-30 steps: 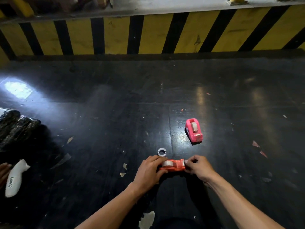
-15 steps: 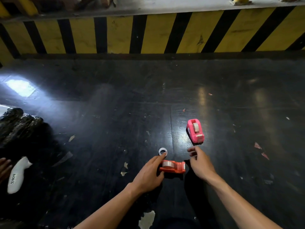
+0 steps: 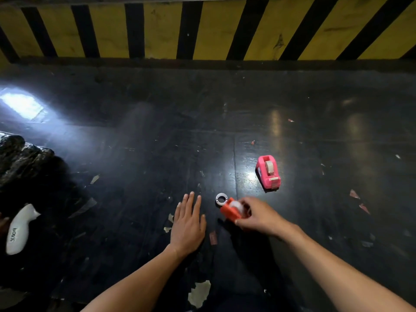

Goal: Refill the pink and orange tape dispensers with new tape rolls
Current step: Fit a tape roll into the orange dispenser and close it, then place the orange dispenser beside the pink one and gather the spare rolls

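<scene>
The orange tape dispenser [image 3: 230,211] sits low in the middle of the dark floor [image 3: 157,143], tilted, with a tape roll [image 3: 236,205] seated in it; the right hand [image 3: 258,216] grasps it from the right side, fingers curled over the roll and body. Whether the dispenser rests on the floor or is lifted just clear of it cannot be told. Just beside its far left end lies a small white empty tape core [image 3: 221,198], flat on the floor. The left hand [image 3: 188,226] is released, palm down with fingers spread flat on the floor, near the dispenser's left side but apart from it. The pink tape dispenser [image 3: 268,172] stands farther away and to the right, upright on the floor with a roll in it, well clear of both hands. Paper scraps [image 3: 199,293] are scattered over the floor. Near the left edge lie a white curved object [image 3: 19,230] with dark writing and a crumpled black plastic bundle [image 3: 20,158]. A yellow-and-black striped barrier [image 3: 202,30] runs along the floor's far edge.
</scene>
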Demonstrator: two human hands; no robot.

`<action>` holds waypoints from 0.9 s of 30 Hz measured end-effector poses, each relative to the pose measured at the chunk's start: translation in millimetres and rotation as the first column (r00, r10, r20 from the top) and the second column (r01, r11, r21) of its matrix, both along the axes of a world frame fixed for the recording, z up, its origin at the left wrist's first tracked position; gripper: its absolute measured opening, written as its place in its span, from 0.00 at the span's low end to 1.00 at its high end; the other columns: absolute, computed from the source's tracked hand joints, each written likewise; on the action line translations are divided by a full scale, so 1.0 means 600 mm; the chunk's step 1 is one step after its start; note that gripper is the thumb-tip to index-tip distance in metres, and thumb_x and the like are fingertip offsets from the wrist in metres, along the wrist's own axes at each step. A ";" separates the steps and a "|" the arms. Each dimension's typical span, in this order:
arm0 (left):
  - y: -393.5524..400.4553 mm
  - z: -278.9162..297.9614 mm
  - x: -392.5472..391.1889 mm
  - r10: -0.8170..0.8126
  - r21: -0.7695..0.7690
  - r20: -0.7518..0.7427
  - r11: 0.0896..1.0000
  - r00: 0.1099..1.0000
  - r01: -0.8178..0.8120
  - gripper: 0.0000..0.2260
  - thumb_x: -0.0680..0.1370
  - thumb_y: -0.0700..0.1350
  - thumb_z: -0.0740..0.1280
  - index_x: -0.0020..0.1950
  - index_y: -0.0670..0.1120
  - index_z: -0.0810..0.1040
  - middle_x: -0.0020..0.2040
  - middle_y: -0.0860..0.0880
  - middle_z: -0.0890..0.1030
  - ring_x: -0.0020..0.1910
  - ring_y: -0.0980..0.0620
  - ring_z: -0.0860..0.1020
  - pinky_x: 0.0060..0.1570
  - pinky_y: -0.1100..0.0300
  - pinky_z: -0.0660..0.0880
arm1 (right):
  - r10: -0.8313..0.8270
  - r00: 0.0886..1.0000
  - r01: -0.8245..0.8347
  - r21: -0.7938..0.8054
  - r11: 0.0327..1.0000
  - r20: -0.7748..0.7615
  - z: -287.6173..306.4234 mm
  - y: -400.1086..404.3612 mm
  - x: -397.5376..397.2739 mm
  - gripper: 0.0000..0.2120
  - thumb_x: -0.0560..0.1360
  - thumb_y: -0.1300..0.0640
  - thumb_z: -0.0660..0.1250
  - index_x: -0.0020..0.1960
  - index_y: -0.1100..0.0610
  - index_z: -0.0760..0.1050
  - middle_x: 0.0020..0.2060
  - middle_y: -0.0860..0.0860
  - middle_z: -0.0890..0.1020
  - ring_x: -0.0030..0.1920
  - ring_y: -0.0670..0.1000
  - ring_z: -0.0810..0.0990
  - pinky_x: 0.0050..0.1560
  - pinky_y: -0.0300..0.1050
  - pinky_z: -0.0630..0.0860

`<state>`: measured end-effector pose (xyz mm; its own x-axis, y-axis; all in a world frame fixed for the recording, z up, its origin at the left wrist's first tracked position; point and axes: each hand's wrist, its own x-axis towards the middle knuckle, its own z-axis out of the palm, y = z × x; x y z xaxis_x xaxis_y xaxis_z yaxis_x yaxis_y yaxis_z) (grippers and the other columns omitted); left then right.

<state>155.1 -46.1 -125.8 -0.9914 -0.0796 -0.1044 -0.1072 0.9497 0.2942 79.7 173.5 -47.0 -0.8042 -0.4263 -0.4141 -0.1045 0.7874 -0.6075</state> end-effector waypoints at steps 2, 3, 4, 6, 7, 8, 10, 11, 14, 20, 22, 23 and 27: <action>0.004 -0.003 0.001 -0.001 -0.051 -0.001 0.999 1.000 0.001 0.30 0.80 0.55 0.42 0.81 0.46 0.49 0.82 0.45 0.48 0.81 0.48 0.42 0.79 0.49 0.43 | -0.194 0.981 0.193 -0.071 0.979 0.004 0.014 0.001 -0.027 0.23 0.65 0.52 0.76 0.56 0.56 0.74 0.48 0.52 0.81 0.47 0.52 0.79 0.46 0.45 0.74; 0.004 -0.004 0.002 0.000 -0.064 -0.002 0.998 1.000 0.000 0.29 0.80 0.55 0.42 0.81 0.46 0.49 0.82 0.45 0.48 0.81 0.48 0.42 0.80 0.49 0.43 | -0.279 0.960 0.277 -0.083 0.957 -0.020 0.020 -0.003 -0.040 0.23 0.65 0.52 0.77 0.56 0.57 0.74 0.47 0.52 0.81 0.46 0.52 0.79 0.44 0.45 0.72; 0.004 -0.006 0.002 0.003 -0.068 -0.004 0.998 1.000 -0.004 0.29 0.81 0.55 0.43 0.81 0.46 0.49 0.82 0.45 0.48 0.81 0.48 0.42 0.80 0.48 0.44 | -0.351 0.935 0.347 -0.084 0.934 -0.047 0.023 -0.008 -0.054 0.23 0.65 0.51 0.77 0.55 0.57 0.74 0.46 0.52 0.80 0.45 0.53 0.78 0.43 0.44 0.70; 0.004 -0.006 0.002 0.013 -0.054 -0.009 0.998 1.000 -0.014 0.28 0.81 0.54 0.46 0.81 0.47 0.50 0.82 0.45 0.48 0.81 0.48 0.42 0.80 0.48 0.46 | -0.430 0.898 0.424 -0.071 0.903 -0.092 0.022 -0.023 -0.081 0.23 0.66 0.50 0.76 0.55 0.59 0.73 0.47 0.54 0.80 0.46 0.55 0.78 0.43 0.43 0.67; 0.005 -0.007 0.002 0.017 -0.047 -0.015 0.999 1.000 -0.018 0.28 0.82 0.54 0.47 0.81 0.47 0.50 0.82 0.46 0.49 0.81 0.49 0.43 0.80 0.48 0.46 | -0.445 0.889 0.440 -0.066 0.896 -0.113 0.019 -0.032 -0.094 0.24 0.66 0.50 0.76 0.55 0.60 0.73 0.49 0.55 0.81 0.48 0.56 0.79 0.43 0.43 0.67; 0.005 -0.007 0.002 0.022 -0.041 -0.021 0.999 1.000 -0.023 0.28 0.82 0.53 0.49 0.81 0.47 0.51 0.82 0.46 0.49 0.81 0.49 0.43 0.80 0.48 0.46 | -0.457 0.880 0.453 -0.061 0.890 -0.126 0.014 -0.042 -0.107 0.24 0.66 0.49 0.75 0.55 0.60 0.73 0.50 0.56 0.81 0.50 0.58 0.79 0.44 0.44 0.67; 0.005 -0.008 0.002 0.029 -0.028 -0.027 0.999 0.999 -0.030 0.28 0.82 0.53 0.50 0.81 0.47 0.52 0.82 0.46 0.50 0.81 0.50 0.44 0.80 0.48 0.47 | -0.475 0.867 0.474 -0.046 0.879 -0.146 0.007 -0.059 -0.128 0.25 0.66 0.48 0.74 0.55 0.61 0.72 0.51 0.56 0.80 0.52 0.60 0.80 0.44 0.44 0.69; 0.005 -0.008 0.002 0.030 -0.024 -0.030 0.999 0.999 -0.031 0.28 0.82 0.53 0.50 0.81 0.47 0.52 0.82 0.46 0.51 0.81 0.50 0.44 0.80 0.49 0.47 | -0.481 0.863 0.482 -0.031 0.876 -0.156 0.004 -0.066 -0.136 0.25 0.66 0.48 0.74 0.55 0.61 0.71 0.51 0.56 0.80 0.52 0.60 0.80 0.44 0.45 0.70; 0.005 -0.009 0.002 0.029 -0.021 -0.020 0.999 0.999 -0.029 0.28 0.82 0.54 0.51 0.81 0.48 0.52 0.82 0.47 0.50 0.81 0.50 0.43 0.80 0.49 0.45 | -0.476 0.865 0.485 0.024 0.874 -0.159 -0.003 -0.082 -0.153 0.27 0.67 0.48 0.74 0.58 0.61 0.69 0.54 0.58 0.79 0.54 0.61 0.79 0.48 0.50 0.74; 0.004 -0.007 0.000 0.031 -0.030 -0.020 0.999 0.999 -0.032 0.28 0.81 0.54 0.52 0.81 0.48 0.52 0.82 0.47 0.51 0.81 0.50 0.44 0.80 0.49 0.47 | -0.458 0.883 0.464 0.052 0.884 -0.103 -0.016 -0.086 -0.162 0.32 0.68 0.40 0.71 0.62 0.61 0.69 0.59 0.58 0.77 0.59 0.62 0.77 0.54 0.52 0.74; 0.004 -0.007 0.000 0.032 -0.026 -0.020 0.999 0.999 -0.032 0.28 0.81 0.54 0.52 0.81 0.48 0.52 0.82 0.47 0.51 0.81 0.50 0.44 0.80 0.49 0.47 | -0.482 0.855 0.493 0.011 0.870 -0.193 -0.003 -0.077 -0.160 0.28 0.71 0.39 0.65 0.60 0.58 0.71 0.58 0.56 0.78 0.59 0.60 0.77 0.53 0.52 0.73; 0.004 -0.007 0.000 0.034 -0.019 -0.022 0.999 0.999 -0.034 0.28 0.81 0.54 0.52 0.81 0.48 0.53 0.82 0.47 0.51 0.81 0.50 0.45 0.80 0.49 0.47 | -0.482 0.822 0.506 0.001 0.862 -0.302 0.001 -0.068 -0.160 0.24 0.72 0.40 0.64 0.59 0.56 0.72 0.58 0.56 0.78 0.59 0.60 0.76 0.54 0.52 0.72; 0.005 -0.007 0.001 0.029 -0.023 -0.013 0.999 0.999 -0.029 0.28 0.81 0.54 0.51 0.81 0.47 0.53 0.82 0.46 0.51 0.81 0.50 0.44 0.80 0.48 0.47 | -0.418 0.733 0.545 0.095 0.833 -0.537 0.005 -0.012 -0.162 0.24 0.70 0.48 0.67 0.65 0.51 0.69 0.62 0.57 0.71 0.61 0.62 0.69 0.59 0.56 0.69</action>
<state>156.0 -43.3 -130.0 -0.9898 -0.1108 -0.0891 -0.1313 0.9528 0.2736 -17.3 166.4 -44.0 -0.9903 0.1317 0.0438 0.1056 0.9197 -0.3782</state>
